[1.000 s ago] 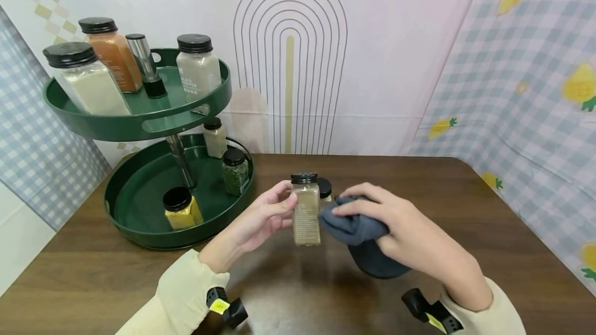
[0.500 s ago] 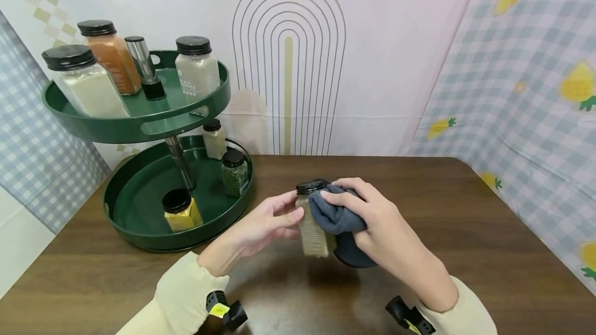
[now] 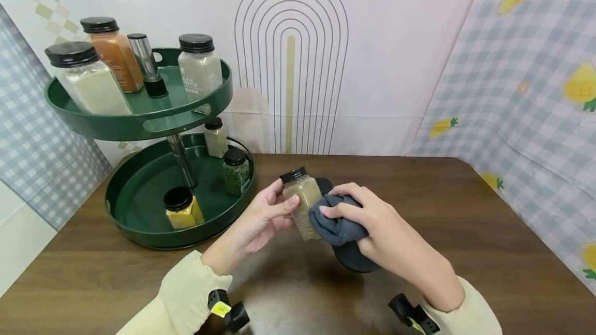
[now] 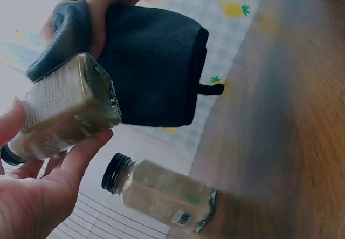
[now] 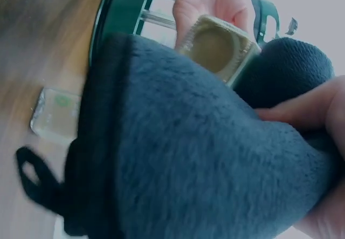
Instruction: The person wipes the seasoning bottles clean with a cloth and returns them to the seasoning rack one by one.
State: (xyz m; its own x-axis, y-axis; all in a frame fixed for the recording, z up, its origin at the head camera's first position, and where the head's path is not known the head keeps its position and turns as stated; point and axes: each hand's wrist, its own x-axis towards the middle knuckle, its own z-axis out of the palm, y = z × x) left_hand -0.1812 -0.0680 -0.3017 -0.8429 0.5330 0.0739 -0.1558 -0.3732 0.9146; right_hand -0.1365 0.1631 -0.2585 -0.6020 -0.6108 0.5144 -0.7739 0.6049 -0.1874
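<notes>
My left hand (image 3: 261,221) grips a square glass spice jar (image 3: 301,195) with a black lid and tan powder, between thumb and fingers. The jar is raised off the table, its lid tilted to the left. My right hand (image 3: 379,221) clutches a bunched dark grey-blue cloth (image 3: 337,221) against the jar's right side; one flap of cloth hangs below. In the left wrist view, the jar's base faces the hanging flap, which ends in a small loop (image 4: 211,89). A second tan jar (image 4: 167,193) stands on the table behind, mostly hidden in the head view.
To the left stands a two-tier green rack (image 3: 139,231). Its upper tray holds several jars and a metal-and-black cylinder (image 3: 148,66). Below are a yellow jar (image 3: 183,213), a green-herb jar (image 3: 236,172) and a pale jar (image 3: 215,139). A patterned backdrop (image 3: 382,66) rises behind the wooden table (image 3: 419,185).
The cloth has come leftward onto the jar, and the right hand moved with it. The jar went from upright to leaning right, then to its lid tilting left and slightly higher.
</notes>
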